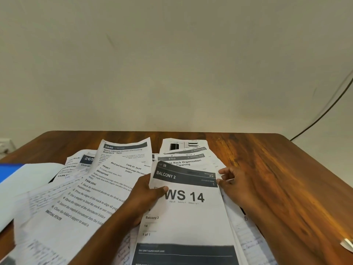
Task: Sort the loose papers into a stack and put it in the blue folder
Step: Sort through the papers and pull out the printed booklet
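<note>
Several loose printed sheets lie scattered and overlapping across the wooden table [277,169]. The sheet headed "WS 14" [191,217] is on top in the middle. My left hand [147,196] grips its left edge, thumb on the front and fingers behind. My right hand [235,184] pinches its right edge near the dark header band. A sheet headed "TASK GOAL" [89,197] lies slanted to the left. More sheets, one headed "2946" [124,152], fan out behind. A corner of the blue folder [9,171] shows at the far left edge, partly under a white sheet.
A plain wall rises behind the table, with a dark cable [324,111] running down it at the right. A small pale object [347,243] lies at the right edge of the table. Bare wood shows to the right of the papers.
</note>
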`<state>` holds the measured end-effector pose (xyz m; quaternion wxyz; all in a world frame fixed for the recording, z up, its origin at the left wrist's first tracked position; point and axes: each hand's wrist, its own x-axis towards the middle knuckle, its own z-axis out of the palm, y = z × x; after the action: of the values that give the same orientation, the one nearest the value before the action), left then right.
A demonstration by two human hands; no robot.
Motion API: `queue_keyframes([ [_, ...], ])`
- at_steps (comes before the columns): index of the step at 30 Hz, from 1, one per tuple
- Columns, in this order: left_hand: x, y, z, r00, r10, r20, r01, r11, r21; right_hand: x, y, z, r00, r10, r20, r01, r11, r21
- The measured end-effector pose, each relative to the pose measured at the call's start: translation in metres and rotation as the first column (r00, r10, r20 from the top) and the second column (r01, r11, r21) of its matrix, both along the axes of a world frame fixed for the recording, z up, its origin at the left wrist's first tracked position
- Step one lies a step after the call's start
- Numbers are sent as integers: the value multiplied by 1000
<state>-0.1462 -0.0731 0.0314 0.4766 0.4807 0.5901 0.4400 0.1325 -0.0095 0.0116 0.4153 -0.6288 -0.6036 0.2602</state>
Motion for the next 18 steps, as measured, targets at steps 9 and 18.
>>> queue_keyframes([
  [9, -1, 1, -1, 1000, 21, -10, -21, 1000, -8, -1, -2, 4, 992, -64, -105, 63, 998, -16],
  [18, -3, 0, -3, 999, 3, 38, -3, 1000, -4, 46, -10, 30, 983, -168, 79, 171, 985, -34],
])
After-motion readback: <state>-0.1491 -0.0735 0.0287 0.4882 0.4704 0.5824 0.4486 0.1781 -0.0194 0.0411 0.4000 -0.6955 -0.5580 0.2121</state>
